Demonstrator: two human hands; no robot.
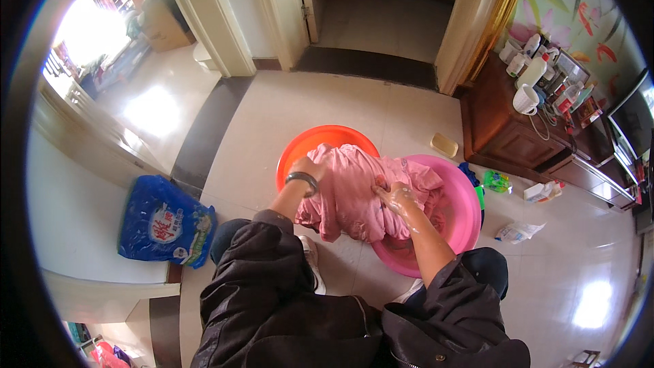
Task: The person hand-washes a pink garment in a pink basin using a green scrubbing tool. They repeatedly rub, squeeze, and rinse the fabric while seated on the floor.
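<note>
A wet pink cloth (352,189) stretches across two plastic basins on the floor. Its left part covers much of the orange basin (327,135), and the right part hangs into the pink basin (462,204), which holds water. My left hand (310,169), with a dark bangle at the wrist, grips the cloth's left side above the orange rim. Soap suds coat my right hand (397,197), which grasps the cloth near the pink basin's left side. Folds of cloth partly hide the fingertips of both hands.
A blue detergent bag (166,225) leans against the left wall. To the right are a beige dish (443,145), a green bottle (496,182), a white bottle (542,191) and a plastic packet (518,232). A wooden cabinet (503,112) carries bottles and a white mug (525,99).
</note>
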